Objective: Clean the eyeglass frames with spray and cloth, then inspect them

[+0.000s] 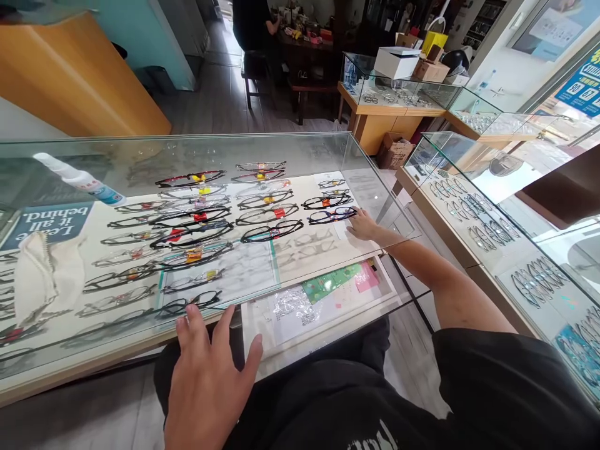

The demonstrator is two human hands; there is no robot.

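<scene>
Several pairs of glasses stand in columns on and inside a glass display case (309,139). My right hand (363,225) reaches to the right end, its fingers at the temple of dark blue glasses (332,215); its fingertips are partly hidden. Just behind that pair lie black glasses with a red tag (325,201). My left hand (209,375) has its fingers spread at the case's front edge, near black-framed glasses (190,302), and holds nothing.
A white spray bottle (79,179) and a pale cloth (44,275) are on the left. Below the case an open drawer (323,350) holds papers. More display cases (478,265) stand to the right. A person (253,28) sits at the back.
</scene>
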